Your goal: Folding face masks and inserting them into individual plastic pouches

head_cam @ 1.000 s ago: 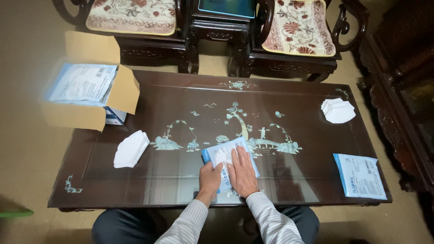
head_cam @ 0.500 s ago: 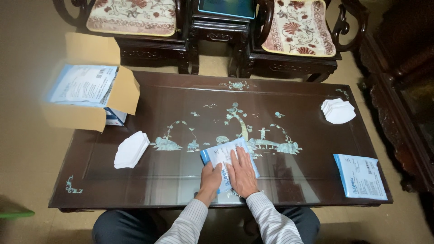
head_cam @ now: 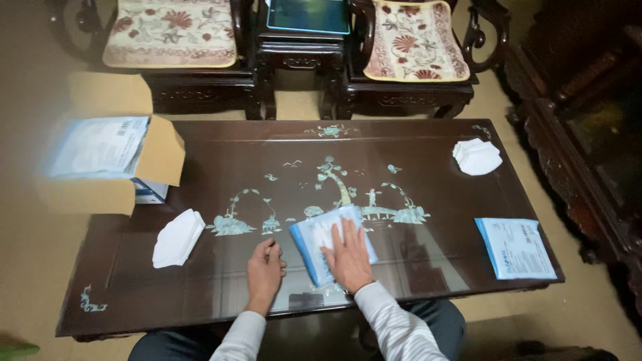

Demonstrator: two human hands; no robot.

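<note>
A flat blue-and-white packet (head_cam: pixel 314 235) lies on the dark inlaid table (head_cam: pixel 428 267) in front of me. My right hand (head_cam: pixel 349 254) presses flat on it, fingers spread. Just left of the packet, my left hand (head_cam: pixel 265 273) rests on the tabletop with its fingers loosely curled, and it holds nothing. Both sleeves are white with thin stripes.
An open cardboard box (head_cam: pixel 110 164) with packets inside overhangs the table's left end. White mask stacks lie at the left (head_cam: pixel 177 237) and at the far right (head_cam: pixel 477 156). Another blue packet (head_cam: pixel 515 247) lies near the right edge. Carved chairs (head_cam: pixel 174 47) stand behind.
My left hand has drawn off the packet to the left and now rests on the bare tabletop. My right hand stays pressed on the packet.
</note>
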